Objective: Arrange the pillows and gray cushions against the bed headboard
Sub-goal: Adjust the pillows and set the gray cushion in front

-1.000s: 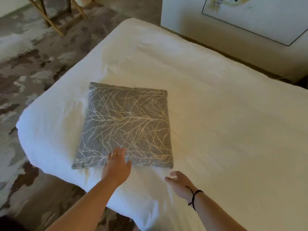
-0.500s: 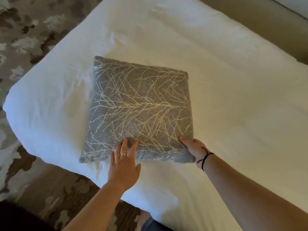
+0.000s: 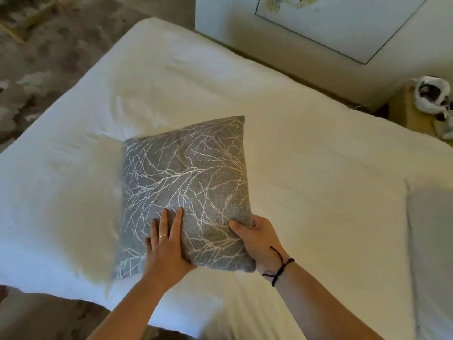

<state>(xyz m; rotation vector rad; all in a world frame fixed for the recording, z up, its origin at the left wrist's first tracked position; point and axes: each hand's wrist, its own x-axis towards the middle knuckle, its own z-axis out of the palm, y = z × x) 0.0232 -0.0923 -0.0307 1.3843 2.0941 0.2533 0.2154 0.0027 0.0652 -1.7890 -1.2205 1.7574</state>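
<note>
Left hand [image 3: 166,244] lies flat on the gray cushion [image 3: 186,182], fingers straight, grip wide, ring on one finger. Cushion w/ pale branch pattern sits near the bed [image 3: 306,155] near-left corner, right side lifted a bit. Right hand [image 3: 257,239], cord at wrist, grips cushion's lower right corner, thumb on top.

right-hand fingers [image 3: 252,223] hidden behind cushion [image 3: 188,182] — headboard unseen
</note>
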